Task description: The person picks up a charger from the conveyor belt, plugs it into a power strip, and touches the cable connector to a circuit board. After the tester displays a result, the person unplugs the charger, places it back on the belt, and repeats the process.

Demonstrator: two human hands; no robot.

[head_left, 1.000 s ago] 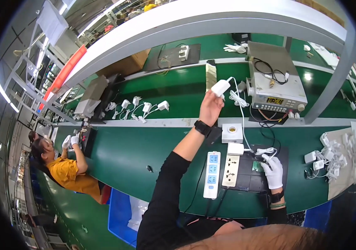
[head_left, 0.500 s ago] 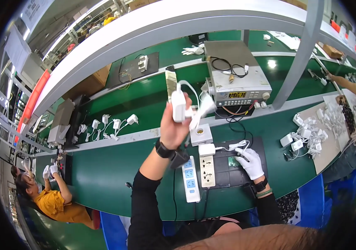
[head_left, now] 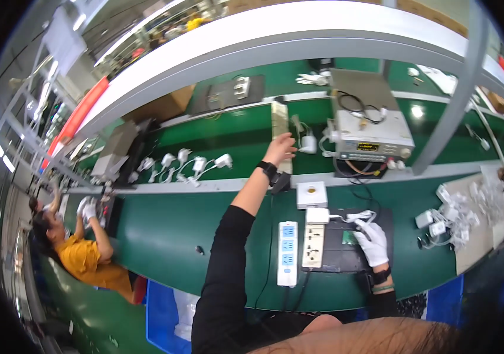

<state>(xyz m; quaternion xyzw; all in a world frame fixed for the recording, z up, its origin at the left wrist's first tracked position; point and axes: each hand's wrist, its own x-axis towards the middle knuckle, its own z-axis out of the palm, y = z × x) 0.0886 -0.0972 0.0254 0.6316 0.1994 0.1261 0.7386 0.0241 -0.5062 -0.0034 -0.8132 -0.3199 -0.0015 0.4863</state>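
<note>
My bare left hand reaches over the green surface behind the bench, fingers apart and holding nothing. Just right of it, a white power adapter with its cable lies on that surface. My gloved right hand rests over the dark mat, fingertips closed at the end of a white cable. Beside those fingertips sits a small green circuit board. The cable runs from another white adapter at the top end of a cream socket strip.
Left of it lies a socket strip with blue outlets. A white box stands behind. A bench instrument is at back right, an adapter pile at right. Several adapters line the back left. A co-worker sits far left.
My left hand has set the white adapter down on the green surface behind the bench and let go of it. My right hand stays by the circuit board. The whole view has shifted.
</note>
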